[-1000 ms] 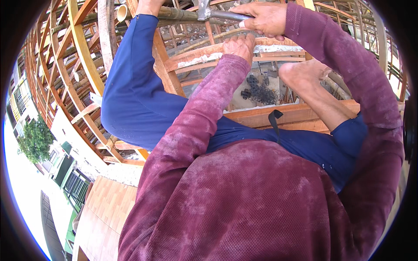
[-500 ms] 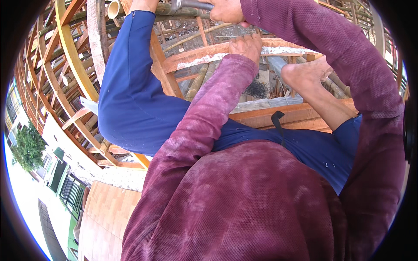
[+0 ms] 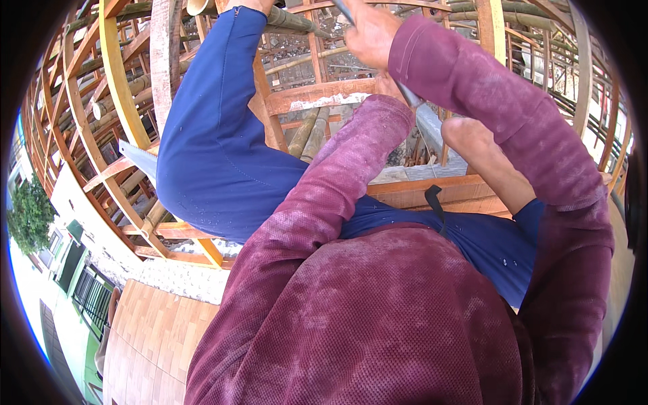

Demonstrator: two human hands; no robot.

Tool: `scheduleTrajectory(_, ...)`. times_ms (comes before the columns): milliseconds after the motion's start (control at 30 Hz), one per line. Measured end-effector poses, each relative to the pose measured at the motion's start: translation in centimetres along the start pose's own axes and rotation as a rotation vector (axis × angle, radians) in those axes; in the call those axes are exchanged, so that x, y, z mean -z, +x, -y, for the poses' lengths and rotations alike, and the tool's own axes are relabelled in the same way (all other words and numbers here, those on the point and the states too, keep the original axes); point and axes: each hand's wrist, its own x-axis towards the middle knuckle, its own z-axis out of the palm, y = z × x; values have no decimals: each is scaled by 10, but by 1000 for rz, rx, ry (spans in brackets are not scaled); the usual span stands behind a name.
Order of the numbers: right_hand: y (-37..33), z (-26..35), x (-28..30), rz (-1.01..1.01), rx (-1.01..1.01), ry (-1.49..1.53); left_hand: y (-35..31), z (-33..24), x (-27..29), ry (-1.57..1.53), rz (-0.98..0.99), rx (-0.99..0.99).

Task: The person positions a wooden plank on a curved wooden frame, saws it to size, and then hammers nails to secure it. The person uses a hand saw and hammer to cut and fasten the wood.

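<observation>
My right hand is closed around the handle of a hammer. The lower end of the handle sticks out below my fist, and the head is out of view past the top edge. My left hand is at a curved reddish timber with white patches along it. Its fingers are mostly hidden by my right sleeve and the handle; they look curled, and what they grip cannot be made out. A handsaw with a toothed blade pokes out beside my bent left knee.
I sit on a reddish beam with one bare foot out front. Timber ribs and bamboo poles form an open lattice around me, with gaps to rubble below. A wood-patterned tiled floor lies lower left.
The hammer has swung from lying nearly level to steeply slanted, and my right hand has shifted slightly right and down. My left hand has become mostly covered. The whole view has shifted a little.
</observation>
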Motion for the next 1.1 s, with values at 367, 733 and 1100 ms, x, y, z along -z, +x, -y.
scheduleTrajectory(367,-16,35,25,245,-44,-65,12,3,-32,84,-327,-58)
scheduleTrajectory(733,-38,23,21,527,-161,-9,17,10,-9,3,-102,90)
scheduleTrajectory(1100,-48,-61,107,308,-330,361,79,39,24,-180,-334,244)
